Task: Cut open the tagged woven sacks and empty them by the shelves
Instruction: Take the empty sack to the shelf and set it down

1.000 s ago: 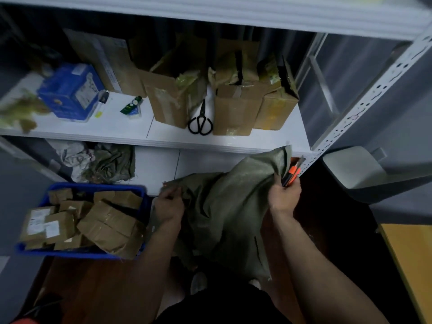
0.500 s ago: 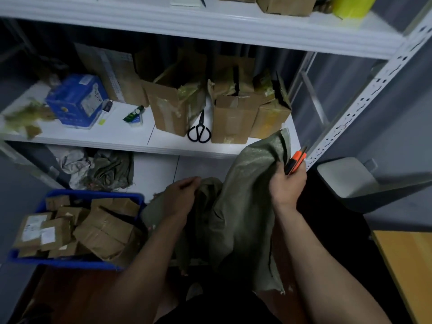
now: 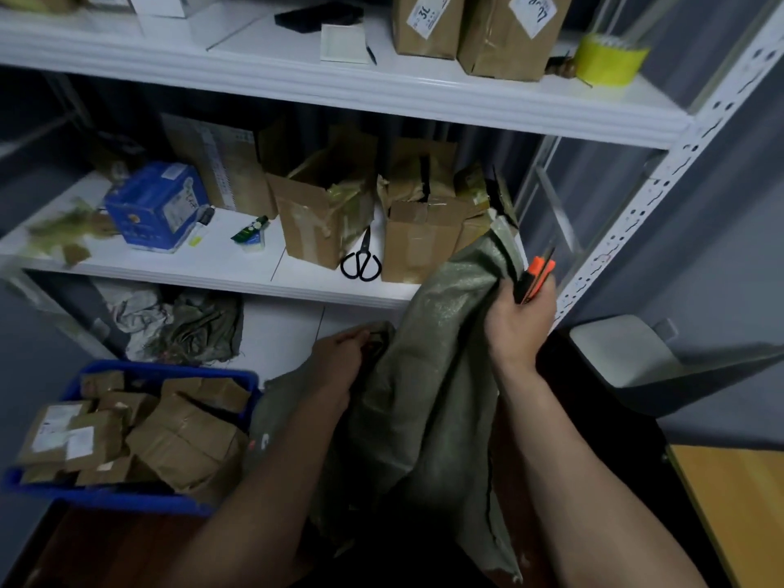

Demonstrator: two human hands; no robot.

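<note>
Top-shelf brown parcels [image 3: 424,31] carry white handwritten labels; one reads roughly "3L", other unclear. Blue box [image 3: 157,205] label too blurred. Olive-green woven sack [image 3: 428,375]: limp, crumpled, coarse shiny weave, held up before right end of middle shelf [image 3: 212,265], hanging between forearms, just right of blue crate [image 3: 127,498]. Grip: left hand [image 3: 339,362] clenched on low sack fold; right hand [image 3: 519,324] grasping sack's top edge plus orange-black cutter [image 3: 535,278].

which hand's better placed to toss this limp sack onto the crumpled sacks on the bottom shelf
Left, probably: the left hand grips the green woven sack nearer the crumpled sacks; the right hand also holds an orange utility knife.
</note>
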